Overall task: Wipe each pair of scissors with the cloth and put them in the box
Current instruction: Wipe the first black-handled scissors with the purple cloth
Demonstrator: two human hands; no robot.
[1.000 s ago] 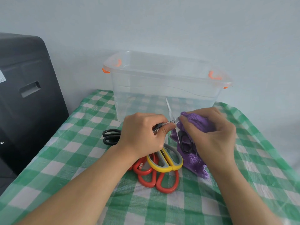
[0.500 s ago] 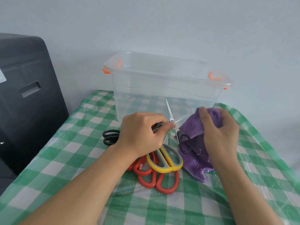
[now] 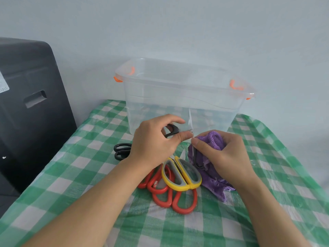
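— So, what's different from a moment ago?

— The right hand (image 3: 226, 154) is back at the scissors (image 3: 190, 122). Half a second ago it had drawn off to the right with the cloth (image 3: 211, 139), fingers loose on top of it. Now the fingers (image 3: 199, 142) are curled, pinching the purple cloth up against the blade just by the pivot.

— And the left hand?

— The left hand (image 3: 153, 145) has turned the pair. Its thumb and forefinger grip close to the pivot, and one black handle loop now shows above its thumb, where before it was hidden under the hand. The other loop sits down against the cloth, under the right hand.

— Blades open or closed?

— Open, I'd say. One thin blade stands up in front of the box (image 3: 181, 93); the other I can't follow properly, since it goes under the cloth.

— So where does that leave the job?

— Another wiping stroke on this pair is beginning, by my reckoning. It isn't ready for the box yet. The box stands at the back of the desk (image 3: 80, 168) and looks to have nothing in it.

— What's waiting?

— Black scissors (image 3: 122, 151) lie left of the hands, the yellow pair (image 3: 183, 177) lies atop the red ones (image 3: 170, 196) in the middle. None of those has shifted, so most of the work is ahead.
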